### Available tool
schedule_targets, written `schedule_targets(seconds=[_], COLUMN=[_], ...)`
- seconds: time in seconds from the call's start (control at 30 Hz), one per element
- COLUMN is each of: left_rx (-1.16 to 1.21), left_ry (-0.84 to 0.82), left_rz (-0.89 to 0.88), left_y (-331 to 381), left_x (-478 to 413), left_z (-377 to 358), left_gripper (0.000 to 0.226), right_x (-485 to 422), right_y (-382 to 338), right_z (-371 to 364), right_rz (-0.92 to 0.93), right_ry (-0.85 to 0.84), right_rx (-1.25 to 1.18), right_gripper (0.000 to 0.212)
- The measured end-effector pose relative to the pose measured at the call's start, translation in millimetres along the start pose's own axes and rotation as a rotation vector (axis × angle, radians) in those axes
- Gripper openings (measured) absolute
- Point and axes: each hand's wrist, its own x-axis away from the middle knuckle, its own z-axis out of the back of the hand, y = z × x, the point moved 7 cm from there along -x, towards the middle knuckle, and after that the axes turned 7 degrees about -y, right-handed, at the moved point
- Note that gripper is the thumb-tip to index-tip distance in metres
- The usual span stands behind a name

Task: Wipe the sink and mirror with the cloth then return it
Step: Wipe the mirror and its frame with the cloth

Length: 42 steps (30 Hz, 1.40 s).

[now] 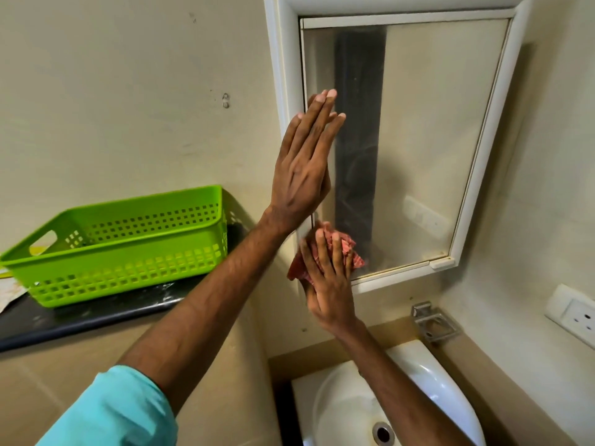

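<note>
**Both hands up at the mirror, one cloth under the right palm**

Two hands are raised to the glass. The left hand [302, 175] is released and flat, its fingers straight and close together, pointing upward, laid along the left edge of the mirror [434, 140] where glass meets the white frame [283, 75]. It holds nothing. The right hand [328, 284] sits just below it, fingers stretched out and slightly spread, pressing the single red patterned cloth [349, 252] against the mirror's lower left corner. The cloth lies bunched between that palm and the glass, its edges showing beyond the fingertips and at the left side of the hand. Whether the thumb hooks round it cannot be told. The two hands are near each other but apart, the left wrist crossing just above the cloth.

Nearest the camera, one teal sleeve [112, 410] covers the left upper arm. Below the right forearm is one white sink [428, 371] with one metal drain [383, 433] in its bowl. To the left, one dark counter [80, 320] carries one green perforated basket [128, 252]. On the wall above the sink hangs one metal holder [433, 323], and to its right is one white socket [576, 313]. Farther up the left wall is one small metal hook [226, 100].
</note>
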Motion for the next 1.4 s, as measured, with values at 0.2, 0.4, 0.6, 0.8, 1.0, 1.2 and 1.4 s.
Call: schedule_targets(seconds=[0.2, 0.4, 0.6, 0.8, 1.0, 1.2, 1.4], left_rx=[-0.079, -0.158, -0.191, -0.199, -0.189, -0.169, -0.197], left_ry=[-0.054, -0.133, -0.174, -0.194, -0.219, -0.220, -0.171], left_rz=[0.025, 0.042, 0.073, 0.023, -0.051, -0.069, -0.096], left_y=[7, 13, 24, 29, 39, 39, 42], left_x=[10, 17, 21, 20, 20, 21, 20], left_z=[-5, -11, -18, -19, -20, -19, -16], left_gripper=[0.062, 0.069, 0.070, 0.065, 0.055, 0.053, 0.055], right_x=[73, 66, 68, 61, 51, 32, 33], right_y=[14, 47, 160, 169, 99, 161, 268], right_z=[-39, -24, 19, 28, 10, 41, 73], right_rz=[-0.033, 0.032, -0.345, -0.662, -0.450, -0.596, -1.138], right_ry=[-0.200, -0.220, -0.059, 0.106, -0.021, 0.102, 0.323], right_rx=[0.046, 0.103, 0.018, -0.161, -0.141, -0.068, -0.243], right_gripper=[0.088, 0.086, 0.066, 0.067, 0.069, 0.069, 0.073])
